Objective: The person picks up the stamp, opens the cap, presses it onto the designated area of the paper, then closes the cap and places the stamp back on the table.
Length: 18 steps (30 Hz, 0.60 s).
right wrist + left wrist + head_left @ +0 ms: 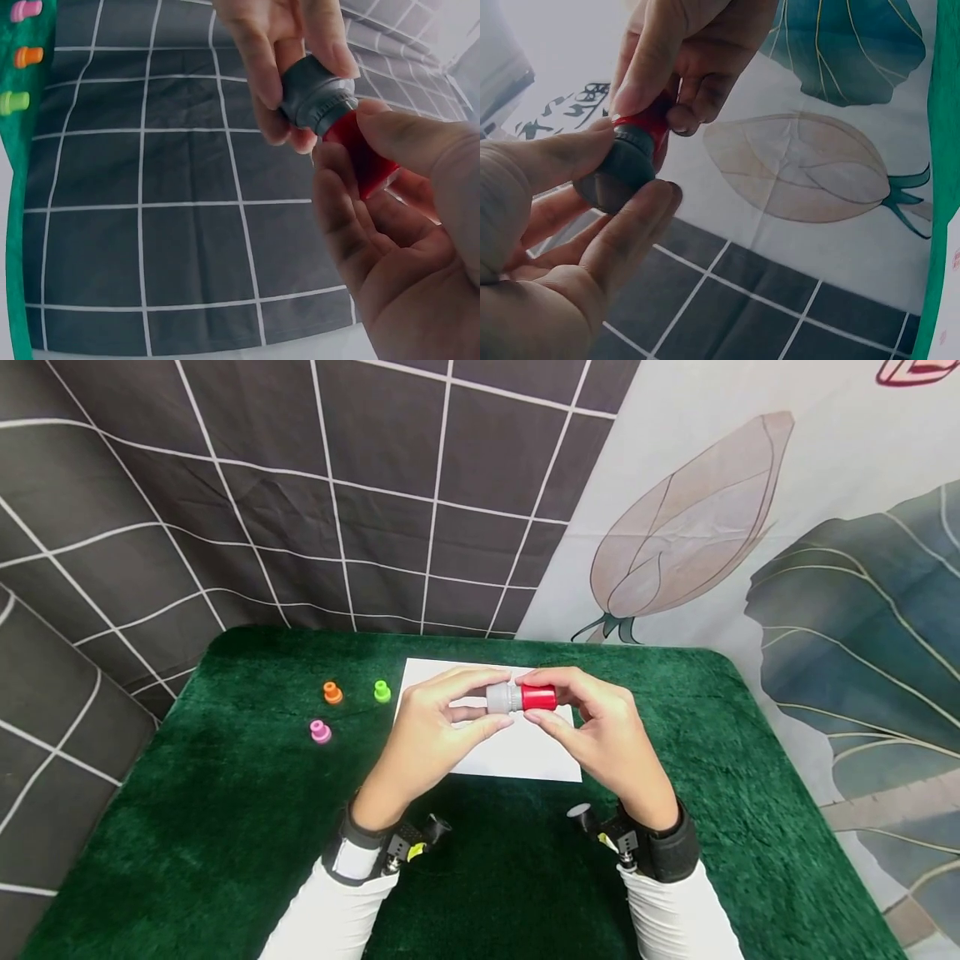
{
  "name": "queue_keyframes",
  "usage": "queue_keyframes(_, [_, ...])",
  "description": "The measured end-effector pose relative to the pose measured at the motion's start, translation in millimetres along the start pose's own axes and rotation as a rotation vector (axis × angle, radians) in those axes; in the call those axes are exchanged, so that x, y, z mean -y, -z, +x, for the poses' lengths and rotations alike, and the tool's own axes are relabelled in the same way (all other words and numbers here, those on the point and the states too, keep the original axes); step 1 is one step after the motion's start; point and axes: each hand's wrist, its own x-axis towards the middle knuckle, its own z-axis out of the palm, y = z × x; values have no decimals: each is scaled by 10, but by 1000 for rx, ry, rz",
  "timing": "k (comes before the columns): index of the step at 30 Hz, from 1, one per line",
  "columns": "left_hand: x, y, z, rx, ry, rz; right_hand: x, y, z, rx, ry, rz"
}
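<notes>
Both hands hold one small red-and-grey cylinder [538, 697] above the white sheet of paper [517, 752]. Its grey end [611, 180] is smooth and wide, with a ribbed collar [335, 111] where it meets the shiny red part [360, 154]. My left hand [431, 718] pinches the grey end between thumb and fingers. The red part is gripped by my right hand [603, 727], with thumb and fingertips on opposite sides. In the head view the cylinder lies level, left to right, the fingertips of both hands close together at the collar.
Left of the paper, an orange piece [332, 693], a green piece [382, 692] and a pink piece [320, 732], each knob-shaped, stand on the green cloth-covered table [225, 827]. Faint reddish marks [957, 259] show on the paper. A dark grid-patterned curtain [375, 510] hangs behind.
</notes>
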Motion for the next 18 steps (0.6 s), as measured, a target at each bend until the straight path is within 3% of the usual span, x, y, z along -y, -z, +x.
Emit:
queue_keyframes(7, [33,42,-3,62,-47,303,-11,-121,45,-7,114,-23])
queue_keyframes(11, [25,18,-1,129,-21,409,3,-179,46,4,88,-55])
queue_keyframes(18, [13,-66,-88,260,10,626,-19,-311,25,99,89,-54])
